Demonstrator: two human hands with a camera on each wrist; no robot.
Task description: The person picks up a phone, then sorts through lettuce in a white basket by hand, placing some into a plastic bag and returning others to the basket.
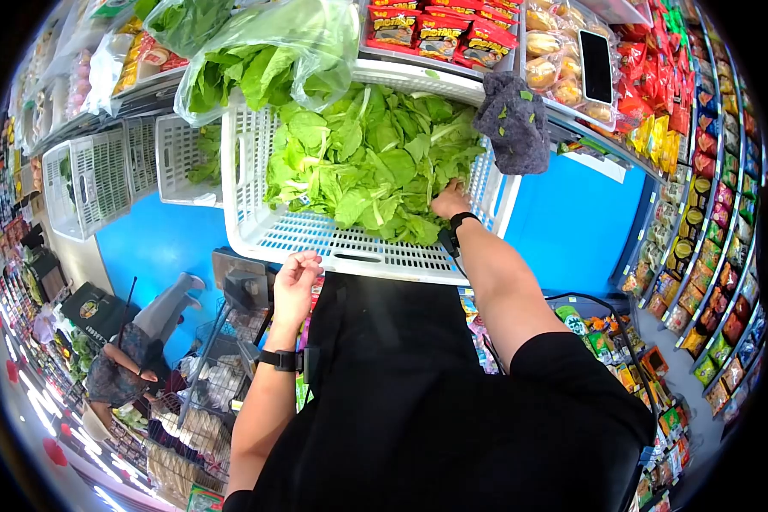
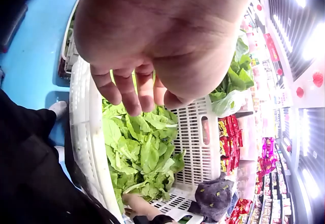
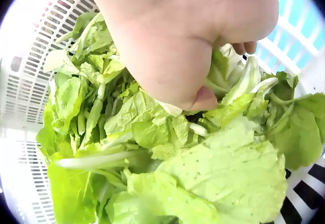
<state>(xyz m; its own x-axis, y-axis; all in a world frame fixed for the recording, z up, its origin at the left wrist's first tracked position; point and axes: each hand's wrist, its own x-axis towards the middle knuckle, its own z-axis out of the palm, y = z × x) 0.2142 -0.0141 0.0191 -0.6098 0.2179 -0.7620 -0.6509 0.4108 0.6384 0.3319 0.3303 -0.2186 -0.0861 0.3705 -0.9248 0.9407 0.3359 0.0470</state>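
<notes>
Loose leafy greens (image 1: 375, 158) fill much of a white plastic crate (image 1: 282, 247). My right hand (image 1: 452, 201) reaches into the right side of the pile. In the right wrist view that hand (image 3: 188, 41) has its thumb bent in among stems and leaves, gripping some of the leafy greens (image 3: 223, 168); most of its fingers are hidden behind the palm. Just outside the near rim, my left hand (image 1: 296, 277) is raised with loosely bent fingers and holds nothing. The left wrist view shows this hand (image 2: 162, 46) above the crate, palm to the camera.
A dark grey cloth (image 1: 512, 124) with leaf bits hangs over the crate's right corner. Bagged greens (image 1: 273, 64) overhang the left corner. Red snack packs (image 1: 444, 34) and a phone (image 1: 596, 66) lie behind. Other white crates (image 1: 85, 183) stand left; a person (image 1: 128, 367) is at lower left.
</notes>
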